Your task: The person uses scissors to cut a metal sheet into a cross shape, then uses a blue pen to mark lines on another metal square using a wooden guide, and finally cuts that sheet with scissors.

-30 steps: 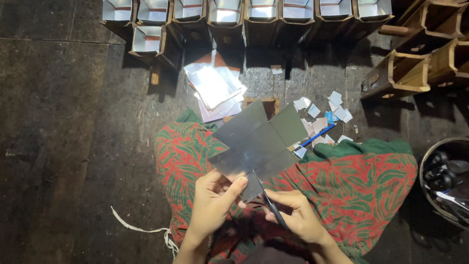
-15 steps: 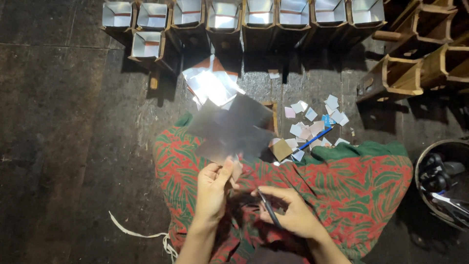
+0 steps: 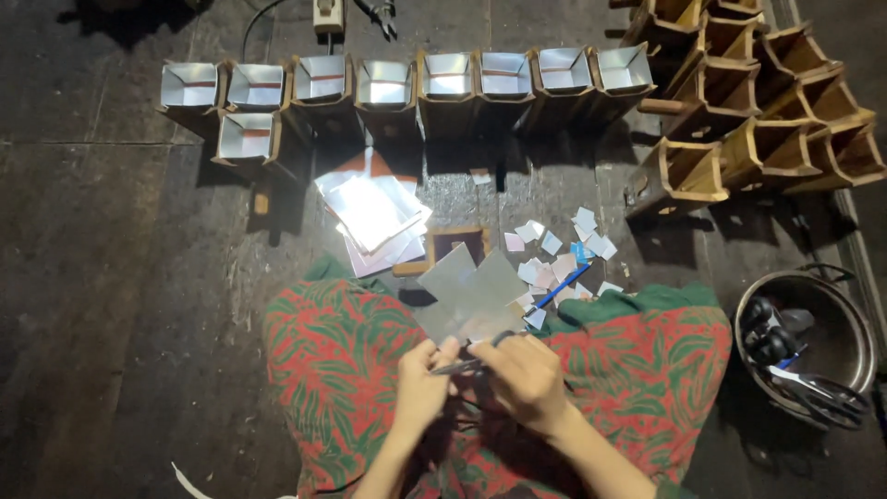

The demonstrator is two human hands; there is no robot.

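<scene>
At lower centre of the frame, the left hand (image 3: 423,381) pinches the near edge of a grey cross-shaped metal sheet (image 3: 469,300), which spreads just above both hands. The right hand (image 3: 525,377) grips dark scissors (image 3: 473,362) meeting that edge.

Your left has open dark floor (image 3: 120,305). Ahead, a foil sheet stack (image 3: 374,217) and lined wooden moulds (image 3: 416,88) block you; a metal basin (image 3: 855,337) crowds your right.
</scene>
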